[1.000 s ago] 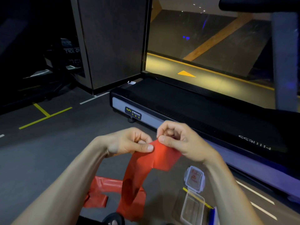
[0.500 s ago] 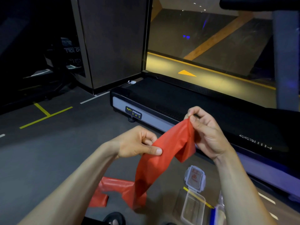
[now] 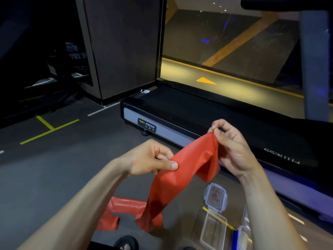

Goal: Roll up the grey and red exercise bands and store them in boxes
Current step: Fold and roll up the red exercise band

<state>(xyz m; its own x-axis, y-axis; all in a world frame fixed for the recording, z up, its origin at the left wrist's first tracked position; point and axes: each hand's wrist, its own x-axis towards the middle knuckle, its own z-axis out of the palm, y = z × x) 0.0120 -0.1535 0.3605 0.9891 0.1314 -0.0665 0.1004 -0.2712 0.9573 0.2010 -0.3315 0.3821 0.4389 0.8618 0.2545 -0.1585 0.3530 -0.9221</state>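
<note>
A red exercise band (image 3: 182,175) is held up in front of me, and its long tail drops to the floor and lies folded there. My left hand (image 3: 153,157) pinches the band between thumb and fingers lower down. Its upper end is pinched by the fingertips of my right hand (image 3: 232,147), raised a little higher and to the right. An open clear plastic box (image 3: 213,230) sits on the floor below my right forearm, its lid (image 3: 215,197) lying just beyond it. No grey band is in view.
A black treadmill (image 3: 198,112) with a grey side rail runs across the floor right behind my hands. Part of another container with a blue edge (image 3: 239,235) shows beside the clear box. A sandalled foot (image 3: 126,243) is at the bottom edge. Open dark floor with yellow tape lines lies to the left.
My hands were close together on the band's end; my right hand has since lifted that end up and to the right, and the band now stretches between both hands.
</note>
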